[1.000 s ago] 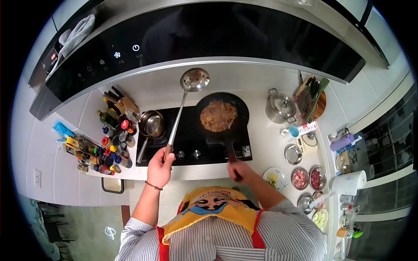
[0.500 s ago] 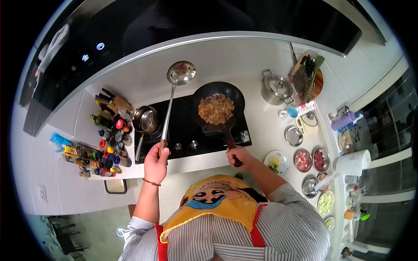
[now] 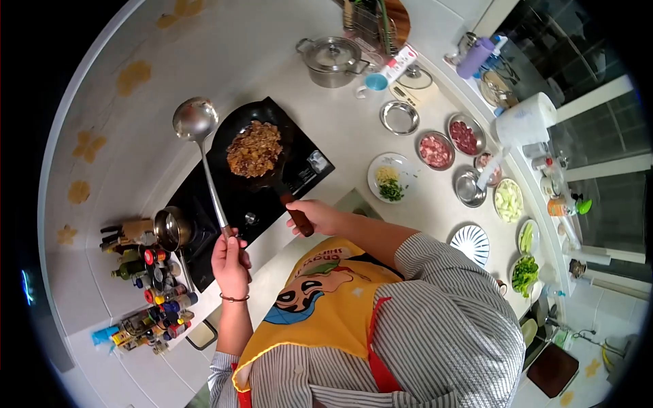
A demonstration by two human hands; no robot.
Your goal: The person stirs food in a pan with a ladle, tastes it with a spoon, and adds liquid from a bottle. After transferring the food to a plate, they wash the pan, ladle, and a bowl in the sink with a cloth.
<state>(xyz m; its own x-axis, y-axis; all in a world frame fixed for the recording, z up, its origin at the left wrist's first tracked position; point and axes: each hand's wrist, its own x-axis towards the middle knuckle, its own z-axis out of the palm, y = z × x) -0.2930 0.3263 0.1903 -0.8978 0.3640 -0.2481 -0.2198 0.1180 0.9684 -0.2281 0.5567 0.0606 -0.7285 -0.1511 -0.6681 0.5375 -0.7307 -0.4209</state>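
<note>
View turned, ladle [image 3: 195, 121] clasped, pan handle [image 3: 301, 223] encircled

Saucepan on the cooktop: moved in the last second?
No. The saucepan still sits at the left end of the black cooktop; the whole view has turned, not the pan.

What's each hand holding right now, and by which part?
The left hand holds the long metal ladle near the lower end of its handle; the right hand grips the dark pan by its brown handle.
</note>
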